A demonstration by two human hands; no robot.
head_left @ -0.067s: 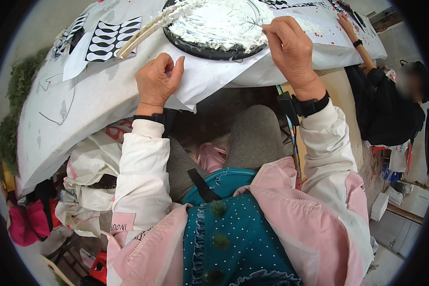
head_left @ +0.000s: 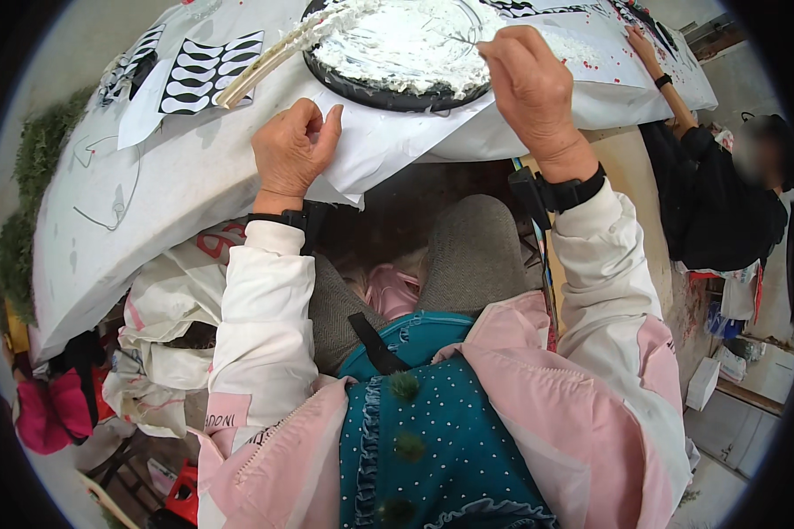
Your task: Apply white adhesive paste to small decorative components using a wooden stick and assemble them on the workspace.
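A round black tray (head_left: 388, 99) lies at the far edge of view, spread with thick white paste (head_left: 401, 48). My right hand (head_left: 531, 84) is at its right side, thumb and fingers pinching a thin wire (head_left: 464, 40) whose far end reaches over the paste. On the white paper at the table's near edge rests my left hand (head_left: 293, 145), fingers curled and thumb held apart; its palm is hidden, so whatever it may hold cannot be made out. A paste-coated wooden stick (head_left: 269, 66) lies across the tray's left rim, its bare end toward my left hand.
A black-and-white patterned sheet (head_left: 207, 75) and a loose bent wire (head_left: 119, 207) lie on the white-covered table (head_left: 71, 238). Another person's hand (head_left: 641, 46) touches the table at the far right, near small red bits. White sacks (head_left: 172, 300) sit below at left.
My right hand has shifted slightly left with the wire, over the paste. My left hand stays where it was.
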